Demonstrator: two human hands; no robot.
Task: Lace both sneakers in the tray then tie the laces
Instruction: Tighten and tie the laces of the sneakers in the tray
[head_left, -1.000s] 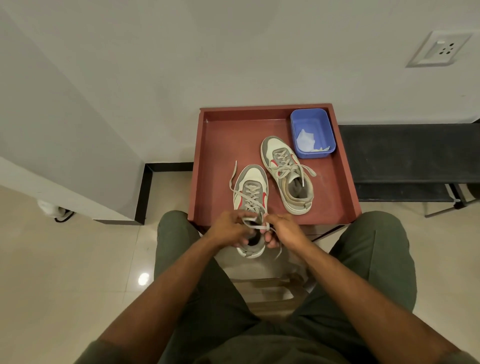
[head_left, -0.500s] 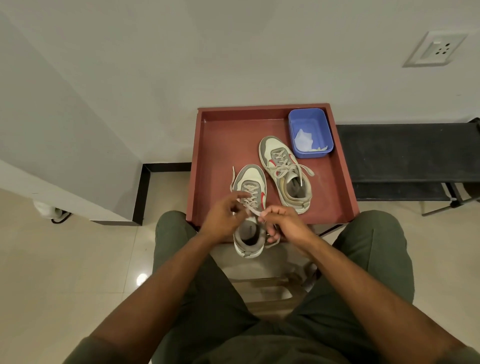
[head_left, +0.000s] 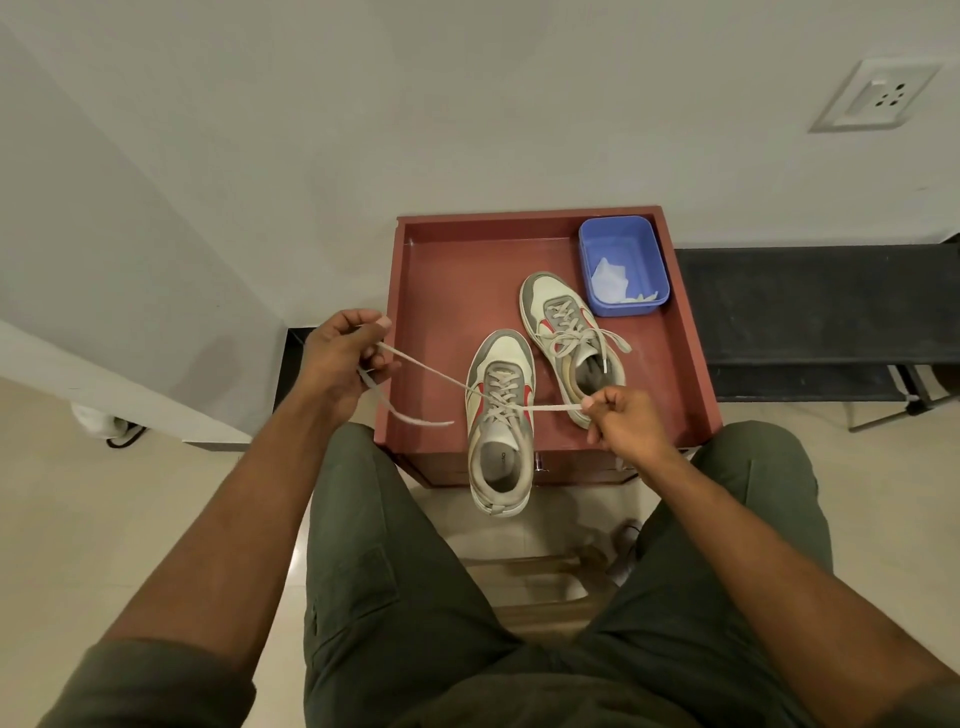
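Two white, grey and red sneakers lie in a red-brown tray (head_left: 441, 291). The near sneaker (head_left: 500, 421) hangs its heel over the tray's front edge; its lace (head_left: 431, 371) is pulled taut to both sides and crosses over the tongue. My left hand (head_left: 340, 364) grips one lace end out past the tray's left edge, with the loose tail drooping below it. My right hand (head_left: 621, 421) pinches the other end to the right of the shoe. The far sneaker (head_left: 569, 338) is laced, with a loose bow on top.
A blue plastic tub (head_left: 623, 265) holding crumpled white material sits in the tray's far right corner. A dark bench (head_left: 815, 312) stands to the right, a white wall behind with a socket (head_left: 878, 98). My knees in green trousers flank the tray's front.
Both hands moved apart from the near sneaker's tongue, the left far out to the left and the right to the right, drawing the lace ends tight.
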